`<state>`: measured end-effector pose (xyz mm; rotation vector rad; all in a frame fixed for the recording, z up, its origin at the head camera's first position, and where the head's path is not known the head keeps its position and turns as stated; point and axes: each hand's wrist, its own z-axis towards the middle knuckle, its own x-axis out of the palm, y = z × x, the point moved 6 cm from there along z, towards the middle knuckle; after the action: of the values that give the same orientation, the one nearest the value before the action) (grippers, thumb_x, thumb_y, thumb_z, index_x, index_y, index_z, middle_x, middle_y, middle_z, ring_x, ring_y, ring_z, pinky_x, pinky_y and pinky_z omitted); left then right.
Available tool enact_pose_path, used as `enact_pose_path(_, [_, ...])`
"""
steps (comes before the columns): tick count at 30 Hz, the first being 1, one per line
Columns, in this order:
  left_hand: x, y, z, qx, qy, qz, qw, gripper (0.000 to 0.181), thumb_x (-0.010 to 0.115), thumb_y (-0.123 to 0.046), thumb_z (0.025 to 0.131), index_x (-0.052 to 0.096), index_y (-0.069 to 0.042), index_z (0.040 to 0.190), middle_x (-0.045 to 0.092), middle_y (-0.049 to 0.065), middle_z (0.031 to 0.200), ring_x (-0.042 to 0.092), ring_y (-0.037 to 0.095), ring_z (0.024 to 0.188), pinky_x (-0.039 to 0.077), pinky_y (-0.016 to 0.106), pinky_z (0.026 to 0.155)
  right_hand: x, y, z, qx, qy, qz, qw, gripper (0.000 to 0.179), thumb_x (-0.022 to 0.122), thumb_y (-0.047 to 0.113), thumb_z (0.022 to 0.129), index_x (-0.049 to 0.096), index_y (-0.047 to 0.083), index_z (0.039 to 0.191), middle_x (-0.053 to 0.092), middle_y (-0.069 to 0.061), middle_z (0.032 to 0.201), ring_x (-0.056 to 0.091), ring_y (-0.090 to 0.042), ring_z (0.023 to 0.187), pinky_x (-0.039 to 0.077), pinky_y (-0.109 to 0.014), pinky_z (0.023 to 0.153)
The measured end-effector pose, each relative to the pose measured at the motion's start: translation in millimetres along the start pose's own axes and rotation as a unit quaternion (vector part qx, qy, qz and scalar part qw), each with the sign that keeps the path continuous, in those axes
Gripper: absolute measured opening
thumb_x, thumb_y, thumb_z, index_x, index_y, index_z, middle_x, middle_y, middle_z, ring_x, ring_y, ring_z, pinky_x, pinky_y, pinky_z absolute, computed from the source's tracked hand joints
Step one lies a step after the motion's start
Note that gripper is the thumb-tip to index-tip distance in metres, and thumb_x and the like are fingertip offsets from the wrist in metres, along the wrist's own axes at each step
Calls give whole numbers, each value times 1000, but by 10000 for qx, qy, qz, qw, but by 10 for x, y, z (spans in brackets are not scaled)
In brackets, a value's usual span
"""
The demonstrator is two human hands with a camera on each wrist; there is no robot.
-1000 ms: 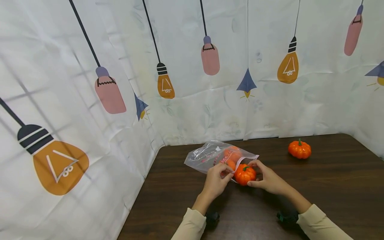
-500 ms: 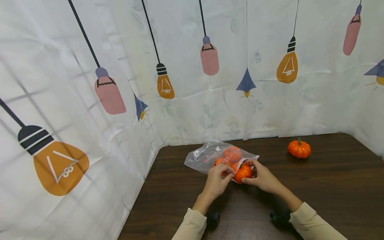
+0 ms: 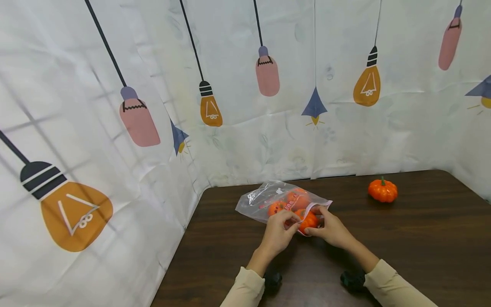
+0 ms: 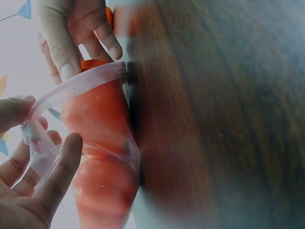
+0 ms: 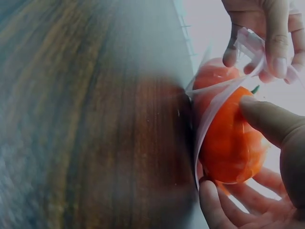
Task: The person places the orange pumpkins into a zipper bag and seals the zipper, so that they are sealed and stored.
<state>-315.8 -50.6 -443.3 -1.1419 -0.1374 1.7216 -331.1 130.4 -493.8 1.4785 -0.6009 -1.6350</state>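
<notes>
A clear plastic zip bag (image 3: 251, 204) with pink print lies on the table, several orange pumpkins (image 3: 297, 199) showing through it. My left hand (image 3: 279, 233) pinches the lip of the bag's mouth, thumb on one side and fingers on the other. In the right wrist view, a glossy orange toy pumpkin (image 5: 233, 138) with a green stem sits partly inside that mouth. My right hand (image 3: 331, 228) holds this pumpkin, thumb on its upper side and fingers beneath. Through the plastic in the left wrist view, two pumpkins (image 4: 102, 191) appear one behind the other.
Another orange pumpkin (image 3: 382, 190) stands alone at the back right of the dark wooden table (image 3: 422, 238). A white curtain (image 3: 245, 140) printed with hanging lamps borders the table's back and left sides. Dark wrist straps (image 3: 352, 281) sit under the sleeves.
My right hand has moved left and slightly away from me, carrying the pumpkin farther into the bag. A pumpkin inside has shifted left. My left hand keeps its pinch on the bag's edge.
</notes>
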Motion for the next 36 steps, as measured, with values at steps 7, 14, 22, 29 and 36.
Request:
enact_pose_path(7, [-5, 17, -15, -51, 0, -53, 10000, 5, 77, -10, 90, 74, -13, 93, 72, 1, 90, 64, 5, 80, 54, 17, 70, 17, -1, 43, 39, -103, 54, 9999, 64, 85, 31, 83, 54, 1, 130, 62, -18, 124, 64, -24, 96, 54, -33, 78])
enact_pose_path(14, [5, 42, -27, -183, 43, -102, 9998, 5, 76, -10, 91, 74, -13, 94, 73, 1, 92, 65, 3, 82, 54, 17, 70, 53, 15, 81, 141, -86, 135, 9998, 63, 86, 27, 82, 55, -1, 129, 64, -18, 117, 65, -21, 91, 53, -29, 73])
enact_pose_path(22, [-4, 56, -20, -351, 29, -260, 9990, 5, 75, -8, 91, 74, -11, 95, 74, 5, 93, 67, 7, 81, 55, 18, 70, 86, 62, 122, 296, -51, 171, 9994, 59, 84, 23, 85, 57, -1, 132, 65, -21, 123, 70, -27, 98, 59, -38, 78])
enact_pose_path(29, [-17, 40, -7, -358, 6, -277, 9990, 8, 75, -6, 90, 74, -11, 96, 74, 6, 94, 66, 8, 80, 59, 26, 71, 111, 82, 151, 393, -76, 301, 9987, 52, 84, 19, 84, 59, 0, 125, 66, -18, 116, 71, -28, 97, 60, -38, 76])
enact_pose_path(36, [-17, 21, 4, -272, -29, -301, 9992, 7, 75, -7, 90, 74, -10, 96, 74, 7, 94, 65, 10, 81, 57, 24, 69, 103, 66, 163, 322, -14, 220, 9992, 57, 83, 18, 85, 58, -3, 132, 72, -20, 114, 73, -29, 96, 60, -38, 74])
